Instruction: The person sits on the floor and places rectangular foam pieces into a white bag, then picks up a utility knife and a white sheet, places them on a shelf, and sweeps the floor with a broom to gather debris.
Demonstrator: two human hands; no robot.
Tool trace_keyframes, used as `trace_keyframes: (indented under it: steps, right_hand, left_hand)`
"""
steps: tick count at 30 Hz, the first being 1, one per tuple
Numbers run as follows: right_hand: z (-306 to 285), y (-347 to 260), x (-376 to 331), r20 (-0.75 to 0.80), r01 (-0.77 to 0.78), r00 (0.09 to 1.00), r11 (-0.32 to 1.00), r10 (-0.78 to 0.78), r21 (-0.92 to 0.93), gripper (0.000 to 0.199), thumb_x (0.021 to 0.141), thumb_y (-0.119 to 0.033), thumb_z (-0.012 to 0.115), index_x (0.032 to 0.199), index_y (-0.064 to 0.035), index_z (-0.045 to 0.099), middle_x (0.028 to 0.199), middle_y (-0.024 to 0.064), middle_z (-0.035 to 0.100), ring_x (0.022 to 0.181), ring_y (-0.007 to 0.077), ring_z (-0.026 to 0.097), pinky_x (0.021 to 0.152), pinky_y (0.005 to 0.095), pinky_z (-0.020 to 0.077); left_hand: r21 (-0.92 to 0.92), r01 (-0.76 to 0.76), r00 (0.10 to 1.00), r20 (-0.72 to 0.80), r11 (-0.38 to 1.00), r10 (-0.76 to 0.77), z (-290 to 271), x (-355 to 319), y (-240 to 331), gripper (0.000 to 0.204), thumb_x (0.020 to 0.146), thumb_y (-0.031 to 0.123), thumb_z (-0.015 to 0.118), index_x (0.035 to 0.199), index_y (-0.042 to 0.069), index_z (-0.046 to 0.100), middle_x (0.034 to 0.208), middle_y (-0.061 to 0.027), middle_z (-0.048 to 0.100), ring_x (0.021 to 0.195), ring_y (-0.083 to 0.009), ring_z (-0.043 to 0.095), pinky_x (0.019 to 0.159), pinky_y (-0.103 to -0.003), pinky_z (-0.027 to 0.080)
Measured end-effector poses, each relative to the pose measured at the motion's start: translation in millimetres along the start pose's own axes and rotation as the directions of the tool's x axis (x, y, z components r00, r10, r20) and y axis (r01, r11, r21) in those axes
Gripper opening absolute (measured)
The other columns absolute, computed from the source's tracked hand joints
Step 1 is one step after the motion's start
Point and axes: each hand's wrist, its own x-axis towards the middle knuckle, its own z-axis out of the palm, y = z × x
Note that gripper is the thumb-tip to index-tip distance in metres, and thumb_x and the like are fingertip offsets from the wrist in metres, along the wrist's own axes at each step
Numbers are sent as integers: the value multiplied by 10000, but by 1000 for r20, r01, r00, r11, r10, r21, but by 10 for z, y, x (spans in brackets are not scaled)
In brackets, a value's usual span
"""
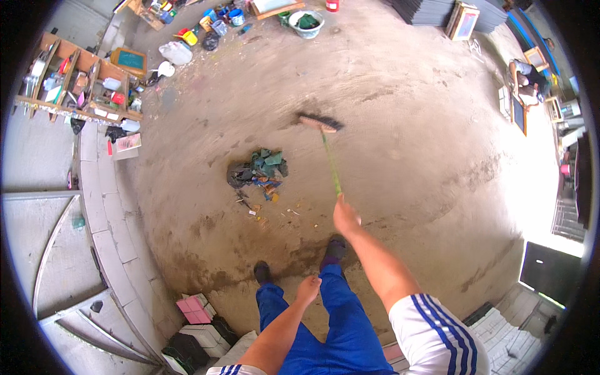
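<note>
A broom [331,162] with a green-and-yellow handle reaches out over the dusty floor ahead of me. My right hand [346,215] is wrapped round its handle, arm stretched forward. The broom's wide head has dark bristles, a little blurred, and rests on the floor. My left hand [307,290] is closed in a loose fist in front of my thighs, with nothing visible in it. Left of the broom lies a heap of rubbish [265,165] with green and dark scraps. Small bits of litter [252,213] are scattered on its near side.
A wooden shelf [81,81] full of bottles and tools stands at the left. Farther off are a white basin [306,24], a blue bucket [236,17] and a white jug [175,53]. A person [528,78] bends over framed boards at the right. White blocks [203,337] are stacked near my legs.
</note>
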Motion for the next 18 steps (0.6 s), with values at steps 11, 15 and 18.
trace_keyframes:
  steps: [11,15,18]
  right_hand:
    - [-16,-91,-914,103,196,977,976,-187,-94,613,970,-88,466,1561,-75,301,924,297,689,856,481,677,783,587,534]
    - [72,-591,218,-51,280,957,956,-285,-84,545,971,-58,473,1509,-53,387,986,281,695,905,445,694,782,559,551]
    - [129,-983,527,68,265,964,942,-257,-205,497,985,-57,439,1480,-27,405,1011,262,705,926,415,709,776,538,567]
  left_hand:
    - [-80,119,992,-36,990,-122,-22,-80,-796,440,970,408,586,1181,29,656,1023,-196,726,961,-378,697,842,-457,527]
    - [-84,96,993,-65,992,-101,-190,-282,-516,436,968,406,589,1159,23,673,1001,-191,728,942,-365,703,820,-437,532]
    - [-65,59,993,-97,996,-65,-224,-343,-465,442,970,404,588,1160,14,672,1013,-197,725,945,-363,702,816,-433,530]
